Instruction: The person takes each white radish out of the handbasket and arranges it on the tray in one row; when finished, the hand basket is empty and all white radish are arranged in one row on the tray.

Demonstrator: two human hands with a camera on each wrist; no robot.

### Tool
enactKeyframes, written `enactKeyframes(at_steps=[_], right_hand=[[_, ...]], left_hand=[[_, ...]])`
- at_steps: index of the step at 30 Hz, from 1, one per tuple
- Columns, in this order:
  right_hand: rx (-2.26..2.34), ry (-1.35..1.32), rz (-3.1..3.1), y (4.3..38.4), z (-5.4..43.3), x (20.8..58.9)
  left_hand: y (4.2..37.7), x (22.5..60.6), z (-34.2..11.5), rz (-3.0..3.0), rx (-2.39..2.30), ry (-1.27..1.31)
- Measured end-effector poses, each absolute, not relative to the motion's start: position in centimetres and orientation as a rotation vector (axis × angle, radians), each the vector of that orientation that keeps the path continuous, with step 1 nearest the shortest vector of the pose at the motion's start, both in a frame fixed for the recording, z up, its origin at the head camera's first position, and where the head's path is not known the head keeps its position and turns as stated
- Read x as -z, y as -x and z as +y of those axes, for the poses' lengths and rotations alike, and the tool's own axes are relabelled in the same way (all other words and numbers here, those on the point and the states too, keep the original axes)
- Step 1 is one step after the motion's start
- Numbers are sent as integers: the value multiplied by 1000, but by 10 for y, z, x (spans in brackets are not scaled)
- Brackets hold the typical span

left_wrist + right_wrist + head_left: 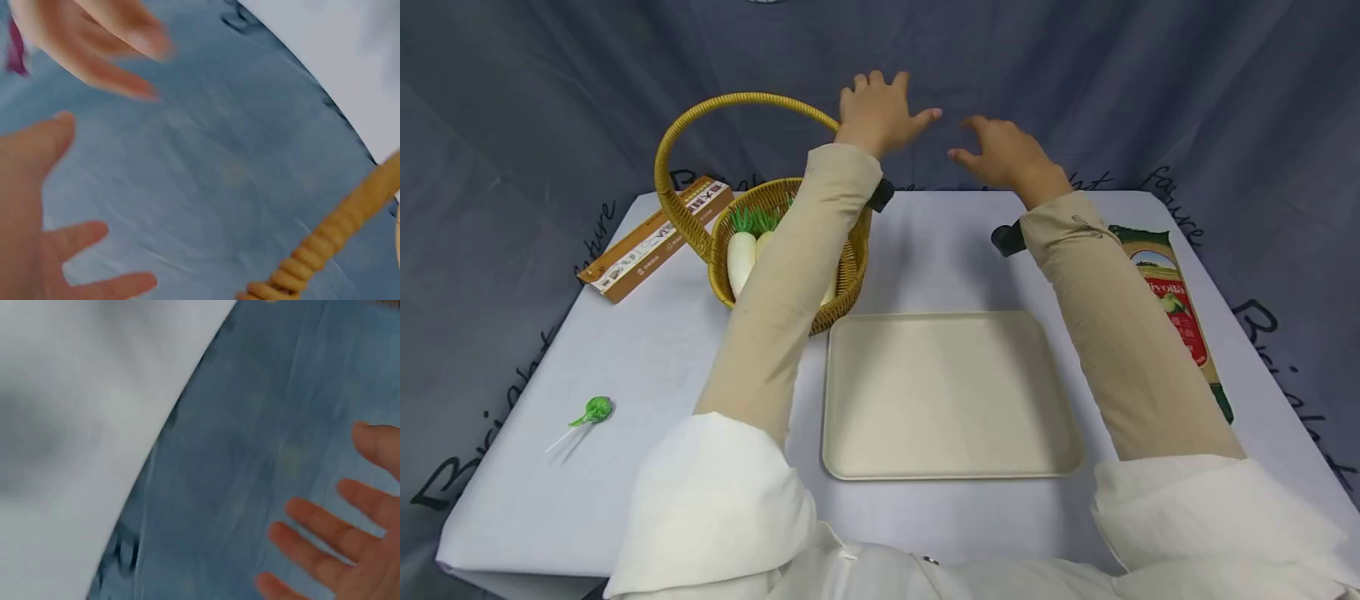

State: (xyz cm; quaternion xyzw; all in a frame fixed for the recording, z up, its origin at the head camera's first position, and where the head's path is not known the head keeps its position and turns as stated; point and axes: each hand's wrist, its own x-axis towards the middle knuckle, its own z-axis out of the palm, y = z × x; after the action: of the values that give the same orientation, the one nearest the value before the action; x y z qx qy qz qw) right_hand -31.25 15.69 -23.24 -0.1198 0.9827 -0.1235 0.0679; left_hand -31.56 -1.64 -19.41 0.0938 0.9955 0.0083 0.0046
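Both hands were raised past the far edge of the bench, holding nothing: the left hand [880, 112] spread its fingers beside the woven basket's [842, 283] golden looped handle, and the right hand [1003, 158] hung just beside, fingers relaxed.

both your hands are bare; your left hand [880, 112] and right hand [1003, 154] come out of beige sleeves [790, 283] against a blue-grey backdrop [1150, 83] with dark script lettering. below your left hand, a golden-yellow woven basket [842, 275] holds white radishes [741, 258] with green tops. between your arms lies a plain cream tray [947, 396] on a pale lavender tablecloth [647, 358].
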Motion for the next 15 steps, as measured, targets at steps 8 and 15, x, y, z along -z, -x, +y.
enactKeyframes(at_steps=[8, 15], right_hand=[[810, 606, 2759, 283, 124, 269], [1154, 616, 2633, 250, 91, 304]], left_hand=[[242, 222, -35, 3391, -278, -753], [173, 278, -70, 3493, -898, -841]])
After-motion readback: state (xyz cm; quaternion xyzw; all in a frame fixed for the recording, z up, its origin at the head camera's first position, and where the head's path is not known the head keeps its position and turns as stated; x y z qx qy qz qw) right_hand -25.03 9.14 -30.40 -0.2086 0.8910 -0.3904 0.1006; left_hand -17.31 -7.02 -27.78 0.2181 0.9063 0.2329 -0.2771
